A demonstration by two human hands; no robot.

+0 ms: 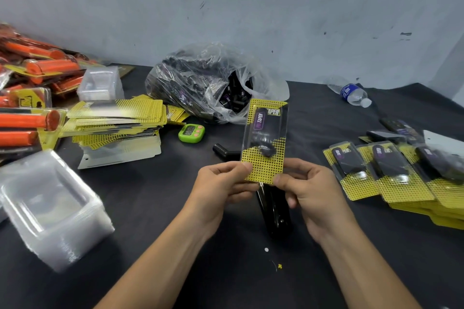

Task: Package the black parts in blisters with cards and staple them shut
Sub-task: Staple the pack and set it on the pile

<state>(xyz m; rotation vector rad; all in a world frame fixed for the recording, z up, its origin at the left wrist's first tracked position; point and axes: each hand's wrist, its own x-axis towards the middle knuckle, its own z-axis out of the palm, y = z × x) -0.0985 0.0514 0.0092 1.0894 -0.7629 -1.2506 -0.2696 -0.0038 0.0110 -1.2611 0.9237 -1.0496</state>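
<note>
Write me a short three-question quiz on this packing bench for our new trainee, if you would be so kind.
1. True or false: the left hand and the right hand both pinch the lower end of the pack.
2. What colour is the timer? A red, B green, C blue.
3. Fill in: the finished packs lie on the person's ____ side.
Key: 1 true; 2 B; 3 right.
</note>
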